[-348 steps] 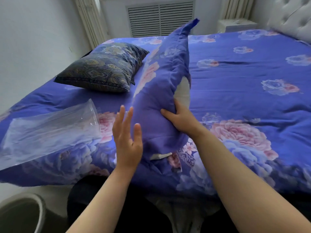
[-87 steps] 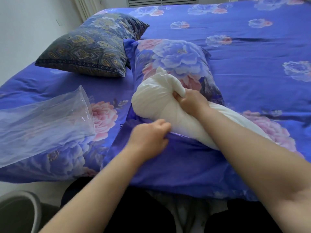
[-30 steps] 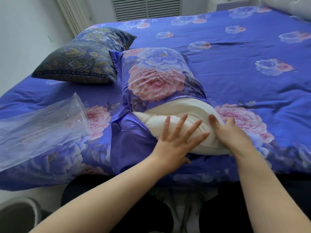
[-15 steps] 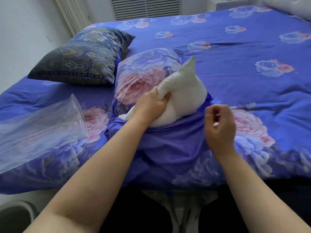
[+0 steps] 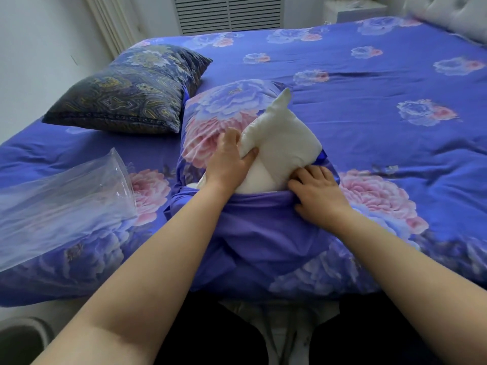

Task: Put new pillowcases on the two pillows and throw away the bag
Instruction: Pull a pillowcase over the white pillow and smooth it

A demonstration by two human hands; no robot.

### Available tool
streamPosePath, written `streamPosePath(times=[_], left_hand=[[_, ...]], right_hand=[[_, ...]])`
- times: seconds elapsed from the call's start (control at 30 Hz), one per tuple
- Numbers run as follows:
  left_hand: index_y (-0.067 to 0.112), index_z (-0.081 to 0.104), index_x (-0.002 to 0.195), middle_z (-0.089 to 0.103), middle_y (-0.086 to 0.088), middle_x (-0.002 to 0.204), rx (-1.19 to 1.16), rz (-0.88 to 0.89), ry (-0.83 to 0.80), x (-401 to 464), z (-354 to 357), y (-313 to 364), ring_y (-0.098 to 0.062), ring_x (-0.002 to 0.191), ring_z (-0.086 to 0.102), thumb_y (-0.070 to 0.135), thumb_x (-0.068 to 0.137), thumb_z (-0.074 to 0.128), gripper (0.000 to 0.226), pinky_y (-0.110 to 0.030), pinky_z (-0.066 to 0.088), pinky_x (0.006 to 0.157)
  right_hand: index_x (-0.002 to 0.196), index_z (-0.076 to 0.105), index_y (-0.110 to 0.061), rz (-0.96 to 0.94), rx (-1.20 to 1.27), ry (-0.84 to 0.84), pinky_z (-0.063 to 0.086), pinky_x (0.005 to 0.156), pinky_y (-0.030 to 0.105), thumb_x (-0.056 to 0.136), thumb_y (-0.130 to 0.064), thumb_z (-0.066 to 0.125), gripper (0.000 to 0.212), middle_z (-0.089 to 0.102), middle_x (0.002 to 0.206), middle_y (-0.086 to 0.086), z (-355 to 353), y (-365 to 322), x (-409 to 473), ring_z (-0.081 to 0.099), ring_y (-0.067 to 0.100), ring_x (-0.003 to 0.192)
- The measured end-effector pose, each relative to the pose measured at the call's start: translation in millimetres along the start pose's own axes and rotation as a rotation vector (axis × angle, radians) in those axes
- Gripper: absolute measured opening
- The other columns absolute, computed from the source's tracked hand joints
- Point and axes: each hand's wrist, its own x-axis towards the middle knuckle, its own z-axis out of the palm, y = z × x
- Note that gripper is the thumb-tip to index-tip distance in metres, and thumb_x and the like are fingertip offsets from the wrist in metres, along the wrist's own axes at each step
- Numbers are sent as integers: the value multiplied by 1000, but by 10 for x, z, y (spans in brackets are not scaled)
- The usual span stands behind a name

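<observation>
Left hand [image 5: 229, 162] grips the folded-up white pillow [image 5: 279, 143] end at center, right hand [image 5: 316, 196] at its 4 o'clock pinching the pillowcase [image 5: 253, 230] hem just below; the pillow's long axis runs 12–6, its covered far end toward 12.

Both forearms bare, reaching fwd from bottom of view, converging toward centre. Left hand [image 5: 228, 160]: fingers curled, thumb to the right, gripping the white pillow [image 5: 279, 143]. Right hand [image 5: 317, 197]: palm down, fingers bent, tips tucked at pillowcase [image 5: 253, 222] edge just beside the pillow. Hands near each other, not touching.
</observation>
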Motion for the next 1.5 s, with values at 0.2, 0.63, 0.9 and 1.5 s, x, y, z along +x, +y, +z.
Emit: streamPosePath(times=[0.2,0.63,0.9,1.5], left_hand=[[14,60,106,60,-9,109,261,188,-218,-262,90,191,-31,103,55,45,87,56,36,-35,42,78],[21,50,134,45,4,142,112,45,-802,-475,-545,-79,-15,132,37,60,95,20,62,-34,28,111],[10,59,70,48,2,61,59,241,-503,-452,-699,-213,-12,62,43,43,79,66,35,-35,40,63],[10,45,60,42,-5,56,-30,-220,111,-118,-887,-744,-24,64,39,29,85,65,37,-35,30,58]], right_hand=[[77,46,-15,-6,279,431,34,46,33,68,-11,44,10,56,65,10,-353,124,108,48,32,58],[135,46,-30,-577,163,442,52,66,35,88,0,20,62,56,135,0,-706,-251,472,64,27,79],[86,58,-20,-189,-20,-452,32,66,30,91,-27,44,16,66,100,6,-1071,-219,491,55,27,89],[58,53,-16,650,914,-227,35,58,29,80,-26,70,30,49,59,0,-579,292,333,44,16,63]])
